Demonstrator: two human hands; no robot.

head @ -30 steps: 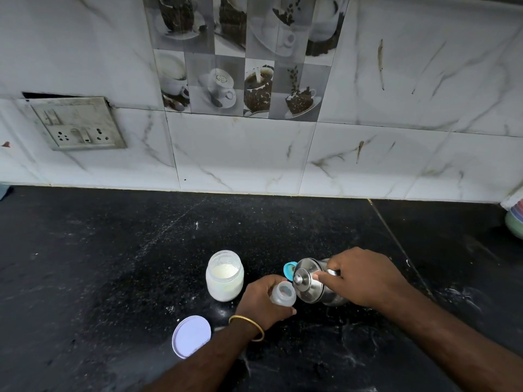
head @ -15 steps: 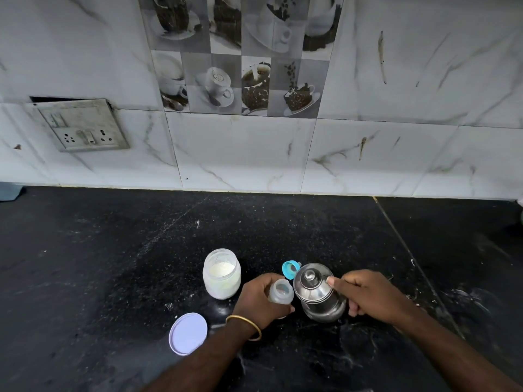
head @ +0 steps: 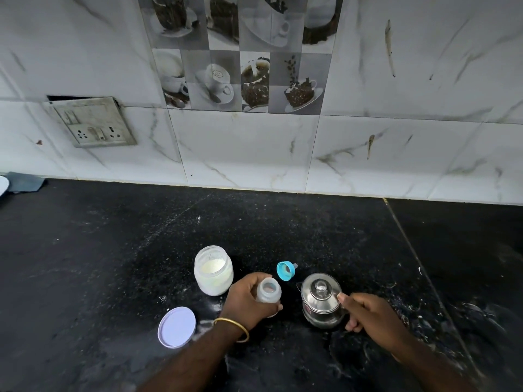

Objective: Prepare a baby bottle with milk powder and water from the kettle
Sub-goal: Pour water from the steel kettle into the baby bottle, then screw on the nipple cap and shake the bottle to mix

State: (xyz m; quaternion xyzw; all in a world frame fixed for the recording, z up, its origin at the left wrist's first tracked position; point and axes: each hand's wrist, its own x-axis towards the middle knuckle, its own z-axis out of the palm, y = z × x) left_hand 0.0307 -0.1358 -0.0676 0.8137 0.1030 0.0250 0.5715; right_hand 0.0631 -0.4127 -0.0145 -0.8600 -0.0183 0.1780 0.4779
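My left hand [head: 245, 302] grips the small clear baby bottle [head: 268, 291], which stands upright with its mouth uncovered on the black counter [head: 113, 250]. To its right the small steel kettle [head: 321, 299] stands upright with its lid on. My right hand [head: 368, 315] holds the kettle's handle on its right side. An open jar of white milk powder [head: 213, 270] stands left of the bottle. The bottle's blue cap with teat [head: 285, 270] lies on its side behind the bottle.
The jar's pale round lid [head: 177, 326] lies flat at the front left. Tiled wall with a socket plate [head: 92, 123] runs behind the counter. A grey cloth [head: 27, 181] lies at the far left edge. Powder specks dust the counter.
The kettle, tilted over the bottle a second ago, came back upright and now stands on the counter to the right. My right hand moved with it. The left hand kept hold of the bottle.
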